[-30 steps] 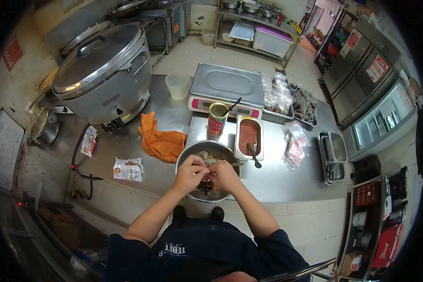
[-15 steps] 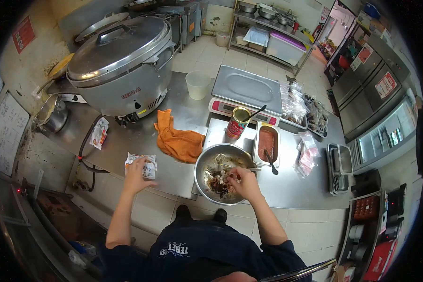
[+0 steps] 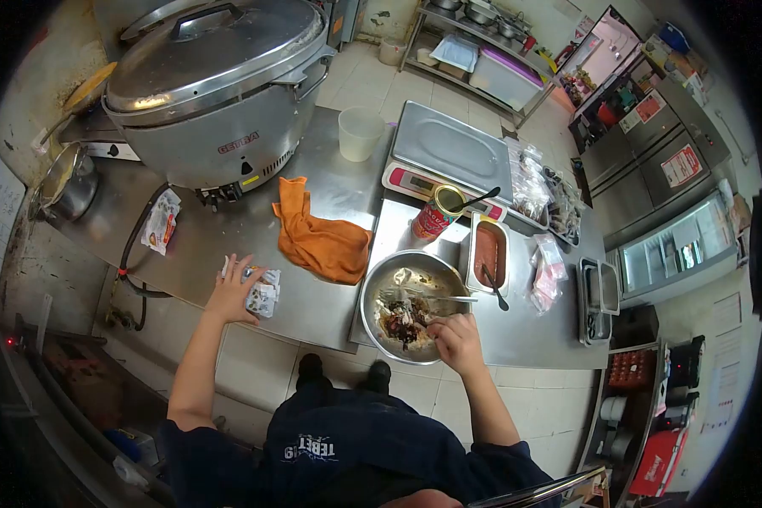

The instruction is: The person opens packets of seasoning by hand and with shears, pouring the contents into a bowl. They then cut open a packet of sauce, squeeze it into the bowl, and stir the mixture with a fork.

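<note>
My left hand (image 3: 230,292) lies with fingers spread on the left side of a crumpled white printed packet (image 3: 265,296) on the steel table. My right hand (image 3: 457,340) is at the right side of a metal mixing bowl (image 3: 370,326), fingertips pinched together inside its rim. What those fingers hold, if anything, I cannot make out. Inside the bowl is a dark brown and pale mixture (image 3: 406,322). A metal fork (image 3: 449,298) rests across the bowl, its handle over the right rim. An orange cloth (image 3: 322,241) lies between the packet and the bowl.
Behind the bowl stand an opened can (image 3: 432,218) with a spoon and a steel pan (image 3: 505,241) of reddish sauce. Further back is a scale (image 3: 423,184). A large rice cooker (image 3: 220,127) occupies the left, beside a plastic cup (image 3: 360,135). Plastic bags (image 3: 549,275) lie right.
My right hand has drawn from over the mixture toward the bowl's right rim, showing more of the fork. My left hand's fingers have spread wider on the packet. The camera view has shifted.
</note>
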{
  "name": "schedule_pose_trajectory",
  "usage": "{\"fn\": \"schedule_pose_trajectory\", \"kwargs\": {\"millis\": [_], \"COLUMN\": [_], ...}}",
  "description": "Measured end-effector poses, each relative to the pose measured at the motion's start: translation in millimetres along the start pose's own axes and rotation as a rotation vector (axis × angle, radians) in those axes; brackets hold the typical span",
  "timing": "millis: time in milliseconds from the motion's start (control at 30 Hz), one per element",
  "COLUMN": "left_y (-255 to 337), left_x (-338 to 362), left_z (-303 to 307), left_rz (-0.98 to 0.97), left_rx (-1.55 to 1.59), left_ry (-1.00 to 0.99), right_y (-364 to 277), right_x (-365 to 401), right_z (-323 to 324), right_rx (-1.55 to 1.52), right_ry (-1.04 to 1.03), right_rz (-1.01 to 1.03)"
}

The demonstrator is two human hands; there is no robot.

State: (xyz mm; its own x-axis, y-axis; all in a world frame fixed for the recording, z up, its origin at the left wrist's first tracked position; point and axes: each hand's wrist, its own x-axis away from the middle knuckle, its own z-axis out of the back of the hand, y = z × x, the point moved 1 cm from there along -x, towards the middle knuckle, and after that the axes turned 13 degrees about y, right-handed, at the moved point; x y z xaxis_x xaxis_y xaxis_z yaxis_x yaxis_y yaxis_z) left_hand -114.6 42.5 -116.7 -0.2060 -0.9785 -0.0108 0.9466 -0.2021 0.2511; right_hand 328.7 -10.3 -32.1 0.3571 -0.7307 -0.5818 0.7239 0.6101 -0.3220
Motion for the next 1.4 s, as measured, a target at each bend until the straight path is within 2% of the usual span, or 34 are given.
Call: {"fn": "schedule_pose_trajectory", "kwargs": {"millis": [67,167,300,400,433,467,533,600,633,667,800,867,900,967,1033,1067,1133,1200,1267,1300,1333,1367,1400], "left_y": [-7,-15,-18,-21,-26,-34,-38,-34,-30,-26,-14,-5,0,8,14,18,44,71,100,116,130,144,156], "left_x": [-3,-1,8,13,15,15,18,24,27,33,53,61,64,66,64,62,61,55,44,36,29,23,17], "left_z": [-8,-12,-10,-2,-6,-16,-22,-28,-33,-37,-67,-79,-83,-91,-93,-93,-76,-60,-45,-36,-31,-28,-27], "left_rz": [-0.015,-0.031,-0.007,0.094,0.104,0.073,0.047,0.028,0.032,0.061,0.036,0.1,0.17,0.181,0.228,0.221,0.231,0.239,0.245,0.164,0.079,0.065,0.089], "left_rx": [0.018,0.071,0.191,0.139,0.127,0.188,0.242,0.31,0.304,0.373,0.459,0.569,0.682,0.656,0.755,0.754,0.925,1.027,1.13,1.178,1.226,1.232,1.378], "left_ry": [0.023,0.072,0.152,0.193,0.196,0.223,0.256,0.375,0.382,0.48,0.761,0.735,0.708,0.779,1.005,1.008,1.07,1.055,1.035,0.996,0.953,0.948,0.864], "right_y": [-3,-3,-1,-3,-5,-4,0,3,6,9,10,14,15,21,22,23,29,35,42,39,35,31,24], "right_x": [2,9,10,7,5,3,4,7,8,7,3,7,7,4,3,2,0,-5,-21,-36,-52,-69,-85], "right_z": [-1,-1,0,-1,0,0,-1,0,0,-1,3,2,3,6,9,11,16,22,33,44,59,75,92], "right_rx": [0.083,0.11,0.091,0.081,0.103,0.124,0.105,0.097,0.077,0.055,0.054,-0.041,-0.043,-0.143,-0.219,-0.293,-0.307,-0.318,-0.632,-0.766,-0.76,-0.751,-0.769], "right_ry": [0.04,0.03,0.021,-0.006,0.051,0.107,0.064,0.021,0.039,0.056,0.135,-0.026,-0.019,0.015,0.061,0.102,0.068,0.028,0.093,0.099,0.061,0.027,-0.023], "right_rz": [0.128,0.182,0.152,0.058,0.0,-0.055,-0.074,-0.098,-0.175,-0.252,-0.268,-0.384,-0.385,-0.568,-0.633,-0.697,-0.682,-0.665,-0.788,-0.797,-0.762,-0.727,-0.694]}}
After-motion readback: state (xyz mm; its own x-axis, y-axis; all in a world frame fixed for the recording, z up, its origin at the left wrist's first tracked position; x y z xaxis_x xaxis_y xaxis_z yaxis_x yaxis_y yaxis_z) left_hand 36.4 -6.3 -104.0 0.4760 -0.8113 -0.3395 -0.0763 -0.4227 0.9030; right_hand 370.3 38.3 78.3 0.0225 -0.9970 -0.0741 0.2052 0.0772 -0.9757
